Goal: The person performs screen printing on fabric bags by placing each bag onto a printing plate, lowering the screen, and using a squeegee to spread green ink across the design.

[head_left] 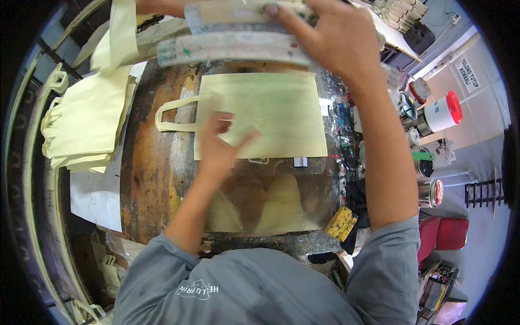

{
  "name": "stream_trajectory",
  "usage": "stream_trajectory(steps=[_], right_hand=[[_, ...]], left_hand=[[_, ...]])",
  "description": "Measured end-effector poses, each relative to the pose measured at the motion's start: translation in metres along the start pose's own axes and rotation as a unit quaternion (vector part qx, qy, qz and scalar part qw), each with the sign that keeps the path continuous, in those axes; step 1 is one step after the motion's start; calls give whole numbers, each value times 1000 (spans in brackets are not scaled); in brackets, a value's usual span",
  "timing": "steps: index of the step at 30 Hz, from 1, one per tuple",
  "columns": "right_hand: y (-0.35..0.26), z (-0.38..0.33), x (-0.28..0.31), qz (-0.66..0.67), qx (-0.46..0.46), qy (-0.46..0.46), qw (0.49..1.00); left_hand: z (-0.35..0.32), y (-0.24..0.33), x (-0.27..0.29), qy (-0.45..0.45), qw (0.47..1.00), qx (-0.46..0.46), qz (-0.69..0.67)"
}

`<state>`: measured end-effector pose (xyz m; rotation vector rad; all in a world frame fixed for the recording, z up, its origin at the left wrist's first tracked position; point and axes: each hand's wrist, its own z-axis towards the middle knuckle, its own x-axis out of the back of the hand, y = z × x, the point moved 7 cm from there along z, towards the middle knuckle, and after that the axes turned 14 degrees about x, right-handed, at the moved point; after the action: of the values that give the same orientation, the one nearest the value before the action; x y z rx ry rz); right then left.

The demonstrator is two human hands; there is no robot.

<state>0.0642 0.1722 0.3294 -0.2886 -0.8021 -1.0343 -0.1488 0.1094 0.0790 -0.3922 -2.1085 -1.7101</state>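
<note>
A pale cream tote bag lies flat on the stained worktable, its handle loop pointing left. My left hand is over the bag's left part, thumb and fingers apart and blurred by motion, with nothing visibly held. At the table's far edge my right hand grips a screen-printing frame, tilted up, its pale edge smudged with ink. The frame is blurred, and its far part is cut off by the picture's top.
Cream bags lie stacked at the left. Another person's hand is at the top left, near a hanging cream bag. A yellow sponge sits at the near right corner. Paint containers, one red-lidded, stand along the right.
</note>
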Motion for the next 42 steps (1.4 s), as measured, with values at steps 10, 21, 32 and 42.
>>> stream_trajectory(steps=[10, 21, 32, 42], right_hand=[[-35, -127, -87, 114, 1, -282, 953], [-87, -202, -115, 75, 42, -270, 959], [52, -74, -275, 56, 68, -202, 975], [71, -62, -304, 29, 59, -227, 972]], left_hand=[[-38, -69, 46, 56, 992, -49, -105], [-54, -108, 33, 147, 968, -143, 147], [-50, -109, 39, 158, 921, -84, 346], [180, 81, 3, 233, 865, -373, 241]])
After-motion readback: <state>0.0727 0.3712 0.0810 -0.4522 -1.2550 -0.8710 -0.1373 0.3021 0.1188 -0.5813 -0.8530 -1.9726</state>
